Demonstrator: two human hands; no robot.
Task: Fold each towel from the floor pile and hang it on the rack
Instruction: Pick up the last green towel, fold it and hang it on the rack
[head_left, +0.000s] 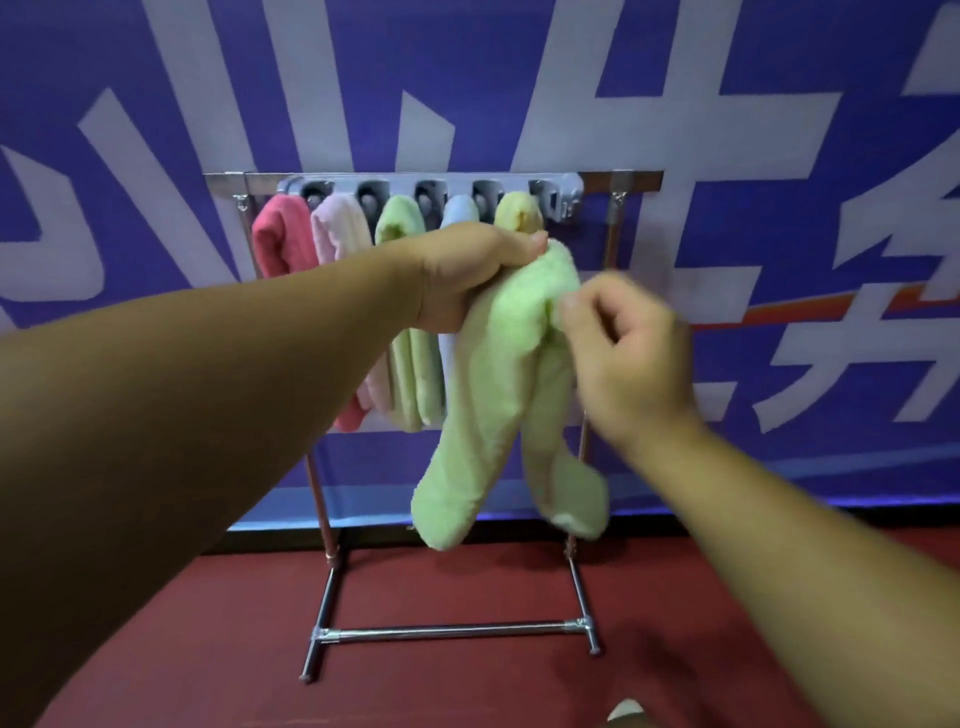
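My left hand grips the top of a light green towel, which hangs down in two lobes in front of the rack. My right hand, blurred, pinches the towel's upper right edge with thumb and fingers. On the rack's grey clip bar hang a red towel, a pink towel, a green towel, a blue towel and a yellow towel. The held towel and my left hand hide the lower parts of the blue and yellow ones. The floor pile is out of view.
A blue banner with large white characters covers the wall behind the rack. The rack stands on a dark red floor. A small pale object shows at the bottom edge.
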